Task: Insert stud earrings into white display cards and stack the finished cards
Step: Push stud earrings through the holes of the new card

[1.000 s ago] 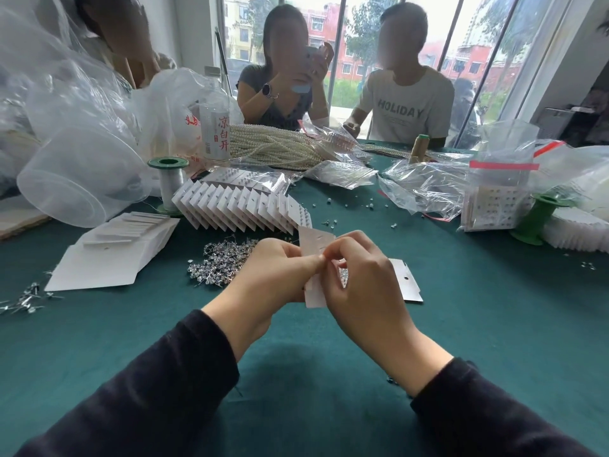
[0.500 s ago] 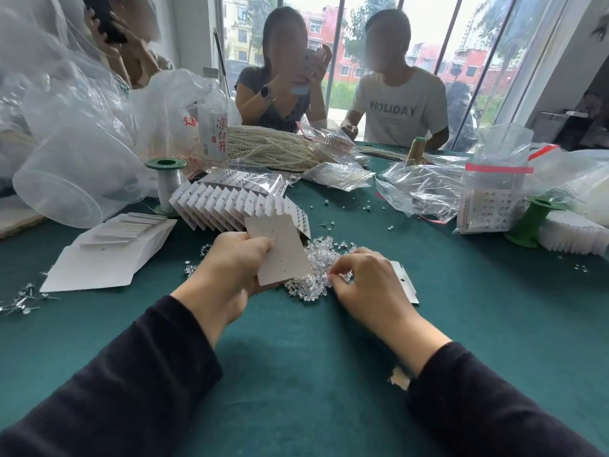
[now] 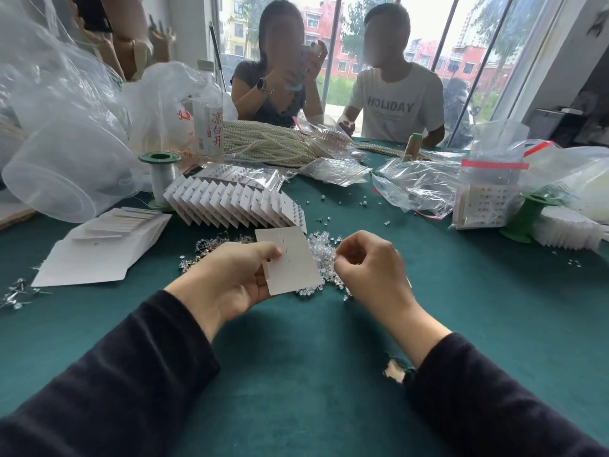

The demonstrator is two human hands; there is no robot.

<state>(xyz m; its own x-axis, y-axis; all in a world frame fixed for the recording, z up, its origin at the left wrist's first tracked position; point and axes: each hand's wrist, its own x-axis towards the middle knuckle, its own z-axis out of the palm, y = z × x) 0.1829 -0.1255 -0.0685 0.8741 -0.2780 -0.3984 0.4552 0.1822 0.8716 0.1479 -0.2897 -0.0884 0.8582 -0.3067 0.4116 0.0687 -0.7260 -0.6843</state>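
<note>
My left hand (image 3: pixel 227 278) grips a white display card (image 3: pixel 290 258) by its left edge, tilted face up over the green table. My right hand (image 3: pixel 369 262) hovers just right of the card with fingertips pinched; what it pinches is too small to make out. Under and between the hands lies a heap of clear earring backs (image 3: pixel 321 255). A pile of silver stud earrings (image 3: pixel 211 245) lies behind my left hand. A fanned row of finished cards (image 3: pixel 237 204) stands farther back. Blank cards (image 3: pixel 102 245) are stacked at the left.
Two green spools (image 3: pixel 159 179) (image 3: pixel 527 219), a bottle (image 3: pixel 207 127), pearl strands (image 3: pixel 267 146) and plastic bags (image 3: pixel 421 183) crowd the far table. A clear tub (image 3: pixel 66 173) lies at left. Loose studs (image 3: pixel 16 291) sit at the left edge. People sit opposite.
The hands were together on an upright card; they parted, the left hand laid the card over flat, and the right hand dipped to the clear heap and has now lifted with pinched fingers.
</note>
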